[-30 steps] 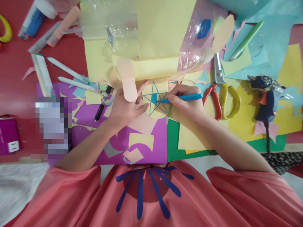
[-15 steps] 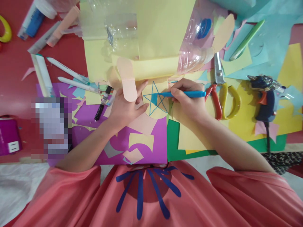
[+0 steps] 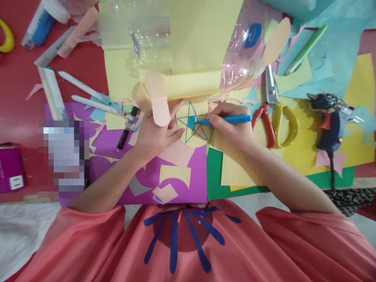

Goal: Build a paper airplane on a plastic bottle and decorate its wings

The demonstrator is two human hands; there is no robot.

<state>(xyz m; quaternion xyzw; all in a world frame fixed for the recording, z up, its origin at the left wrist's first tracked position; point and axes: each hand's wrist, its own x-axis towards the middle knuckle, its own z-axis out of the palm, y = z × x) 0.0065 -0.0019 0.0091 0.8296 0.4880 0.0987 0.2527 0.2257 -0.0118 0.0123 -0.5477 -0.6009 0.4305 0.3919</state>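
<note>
A blue star outline [image 3: 192,122] is drawn on a pale yellow paper piece [image 3: 188,107], with part of its middle coloured blue. My right hand [image 3: 230,123] holds a blue marker [image 3: 238,119], whose tip touches the star near its centre. My left hand [image 3: 160,131] rests at the paper's left edge, thumb and forefinger spread apart. A pale pink paper strip [image 3: 158,98] with rounded ends lies over the back of my left hand, and the fingers under it are partly hidden.
Scissors [image 3: 272,92] with red and yellow handles lie right of my right hand. Farther right is a dark blue glue gun [image 3: 331,127]. Clear plastic bottles [image 3: 241,70] stand at the back. A black marker [image 3: 127,129], white pens [image 3: 85,87] and paper scraps lie left.
The blue marker's tip has moved slightly down within the star, and my right hand has shifted a little to the left. My left hand has stayed in place.
</note>
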